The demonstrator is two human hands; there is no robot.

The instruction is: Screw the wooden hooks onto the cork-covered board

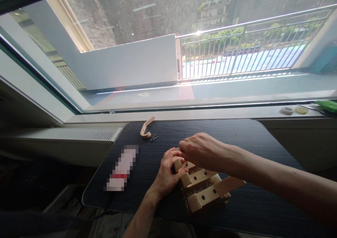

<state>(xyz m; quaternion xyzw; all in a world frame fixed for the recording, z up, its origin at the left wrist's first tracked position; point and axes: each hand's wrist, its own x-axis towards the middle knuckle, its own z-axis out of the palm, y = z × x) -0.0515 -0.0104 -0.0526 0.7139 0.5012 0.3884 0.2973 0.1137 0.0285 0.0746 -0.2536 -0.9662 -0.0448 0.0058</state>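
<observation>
A pale wooden rack (pixel 204 190) with several hook pieces and round holes lies on the black ribbed table (pixel 263 210). My left hand (pixel 168 171) grips the rack's near-left end, fingers curled round one wooden hook. My right hand (pixel 200 148) reaches in from the right above the rack's top, fingertips pinched downward on a small dark screw at a hole. A loose wooden hook (pixel 146 127) lies at the table's far left, with a few small dark screws (pixel 153 138) beside it.
A pixelated white and red object (pixel 121 173) lies on the table's left part. Behind the table runs a windowsill with tape rolls (pixel 293 110) and a green item (pixel 328 105) at the far right. A radiator grille (pixel 79 134) sits left.
</observation>
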